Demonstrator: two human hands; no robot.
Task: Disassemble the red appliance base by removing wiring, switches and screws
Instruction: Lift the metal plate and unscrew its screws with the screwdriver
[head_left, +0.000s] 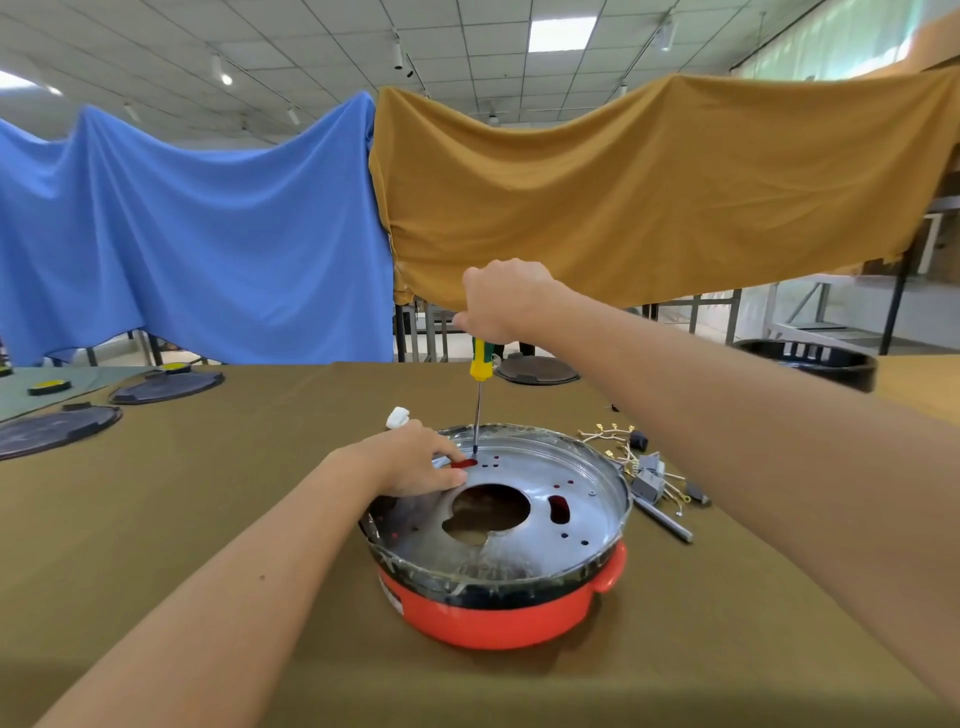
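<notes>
Our right hand (501, 301) grips the screwdriver (479, 387) upright, tip on the metal plate; our left hand (415, 460) lies flat, bracing the red appliance base (498, 610) on the table (208, 499). If the tip slips, it could jab our nearby fingers.

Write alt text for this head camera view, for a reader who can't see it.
A person's right hand grips a yellow-handled screwdriver upright, its tip on the metal plate inside a red appliance base, while the left hand rests on the plate's rim. Loose wires and switches lie beside the base on a brown table.
</notes>
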